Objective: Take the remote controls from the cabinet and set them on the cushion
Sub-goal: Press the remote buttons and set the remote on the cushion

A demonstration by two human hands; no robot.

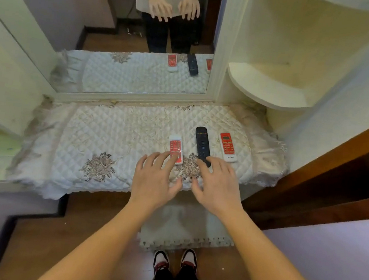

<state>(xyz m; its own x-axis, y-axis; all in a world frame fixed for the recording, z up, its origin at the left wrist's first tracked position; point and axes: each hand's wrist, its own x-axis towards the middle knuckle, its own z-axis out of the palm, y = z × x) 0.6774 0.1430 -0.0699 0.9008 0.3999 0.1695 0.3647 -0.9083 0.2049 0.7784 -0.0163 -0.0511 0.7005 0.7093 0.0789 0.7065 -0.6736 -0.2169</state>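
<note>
Three remote controls lie side by side on the quilted cream cushion (102, 135): a white one with a red face (175, 147) on the left, a black one (202, 144) in the middle, and a second white-and-red one (228, 146) on the right. My left hand (156, 178) hovers with its fingers spread, fingertips over the near end of the left remote. My right hand (217, 184) is spread too, its fingertips at the near end of the black remote. Neither hand grips anything.
A mirror (135, 32) stands behind the cushion and reflects the remotes and my hands. Curved cream cabinet shelves (266, 87) rise at the right, beside a wooden frame (325, 177). A small foam mat (185, 231) lies on the wood floor by my shoes.
</note>
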